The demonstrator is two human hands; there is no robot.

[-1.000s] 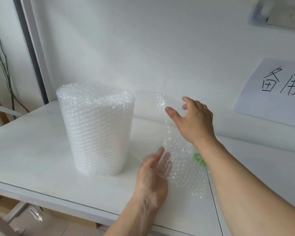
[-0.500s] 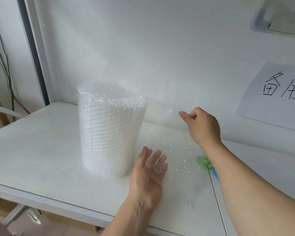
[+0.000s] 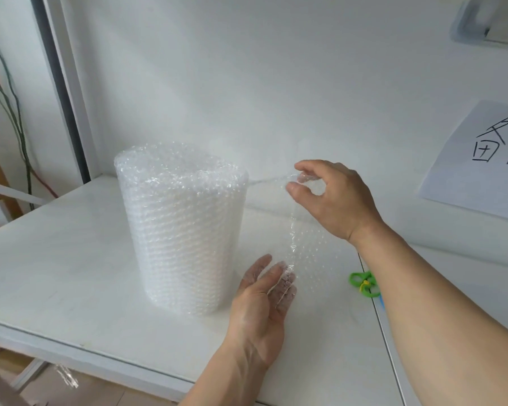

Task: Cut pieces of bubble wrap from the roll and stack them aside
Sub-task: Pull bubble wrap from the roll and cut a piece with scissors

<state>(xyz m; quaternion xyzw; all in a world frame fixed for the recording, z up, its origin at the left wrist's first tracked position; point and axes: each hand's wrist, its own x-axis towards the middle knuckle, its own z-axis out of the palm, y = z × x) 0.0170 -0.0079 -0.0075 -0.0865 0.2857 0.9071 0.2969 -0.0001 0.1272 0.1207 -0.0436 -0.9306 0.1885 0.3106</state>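
Observation:
A thick roll of bubble wrap (image 3: 182,227) stands upright on the white table (image 3: 56,276). Its loose sheet (image 3: 305,244) runs off to the right of the roll. My right hand (image 3: 332,200) pinches the sheet's top edge between thumb and fingers. My left hand (image 3: 261,306) is low beside the roll, palm up, its fingers spread against the sheet's lower part without closing on it. Green-handled scissors (image 3: 364,284) lie on the table under my right forearm, with the blades hidden.
A white wall stands close behind the table. A paper sign with handwritten characters (image 3: 481,159) hangs on it at the right. A seam in the tabletop (image 3: 381,317) runs past the scissors. Cables and a wooden frame are at the far left.
My right hand has lifted the sheet's top edge and pinched it. The left hand stays under the lower sheet. The view has come closer to the roll.

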